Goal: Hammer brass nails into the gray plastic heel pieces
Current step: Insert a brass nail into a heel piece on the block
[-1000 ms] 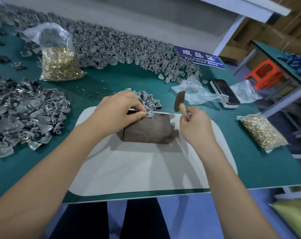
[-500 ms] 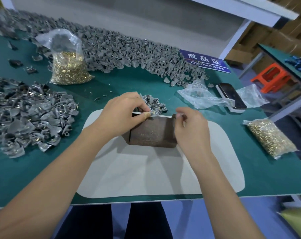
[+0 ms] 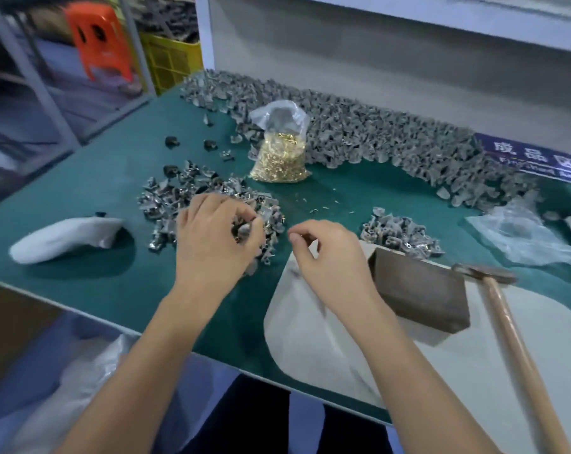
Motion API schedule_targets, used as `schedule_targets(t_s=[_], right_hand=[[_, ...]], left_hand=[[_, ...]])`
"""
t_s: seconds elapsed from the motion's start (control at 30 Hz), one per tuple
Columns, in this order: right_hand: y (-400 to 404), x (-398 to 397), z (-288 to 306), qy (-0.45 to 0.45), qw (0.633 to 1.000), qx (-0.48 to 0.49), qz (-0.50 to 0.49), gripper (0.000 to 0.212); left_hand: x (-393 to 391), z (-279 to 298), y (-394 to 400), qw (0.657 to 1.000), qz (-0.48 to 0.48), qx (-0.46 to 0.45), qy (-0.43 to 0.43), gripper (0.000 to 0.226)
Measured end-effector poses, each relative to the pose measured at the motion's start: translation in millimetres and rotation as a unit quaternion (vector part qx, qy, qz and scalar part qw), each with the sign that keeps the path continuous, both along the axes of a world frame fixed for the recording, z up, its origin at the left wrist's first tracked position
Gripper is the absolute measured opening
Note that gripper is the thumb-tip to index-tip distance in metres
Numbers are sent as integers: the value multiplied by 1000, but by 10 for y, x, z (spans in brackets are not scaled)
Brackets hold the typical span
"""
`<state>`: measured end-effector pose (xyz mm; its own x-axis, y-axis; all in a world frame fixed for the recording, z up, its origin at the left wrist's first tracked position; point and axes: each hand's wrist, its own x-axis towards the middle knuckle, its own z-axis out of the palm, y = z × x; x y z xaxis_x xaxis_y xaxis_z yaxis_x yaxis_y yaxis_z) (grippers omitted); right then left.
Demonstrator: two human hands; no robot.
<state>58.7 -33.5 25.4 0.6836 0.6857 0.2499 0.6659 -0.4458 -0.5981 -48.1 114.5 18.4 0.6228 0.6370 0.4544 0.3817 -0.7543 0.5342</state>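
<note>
With hammer [image 3: 506, 326] down by block [image 3: 421, 301], mid-batch: left hand [image 3: 217, 239] pinching heel piece [image 3: 244, 229] from pile [image 3: 192, 198], right hand [image 3: 330, 257] curled, contents unclear; big far heap [image 3: 375, 139] probably finished.

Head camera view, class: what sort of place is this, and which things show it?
Probably a small factory workbench for shoe-heel assembly: heaps of gray heel pieces along the green table, a bag of brass nails, a hammer beside a metal block, and a "Finished Area" sign.
</note>
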Motion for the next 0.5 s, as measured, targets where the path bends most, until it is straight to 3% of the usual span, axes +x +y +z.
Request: schedule_targets(t_s=[0.07,0.13,0.2,0.27,0.37,0.5], right_hand=[[25,0,10,-3,1000,1,-23,17],[-63,80,39,-3,993,16,-118,16],[-245,248,71,-36,968,-4,-250,18],[-483,425,81,-56,948,-40,-309,19],[-747,531,49,-37,963,-67,-259,19],[-817,503,-31,-73,974,-58,-205,22]], left_hand=[[-48,17,156,1000,8,-1,16,13],[-47,37,194,999,-31,14,-1,22],[29,50,102,992,-124,10,-33,18],[138,24,-80,973,-230,-32,-5,13],[316,-83,-339,942,-317,-80,83,12],[478,-146,-529,929,-325,-112,138,13]])
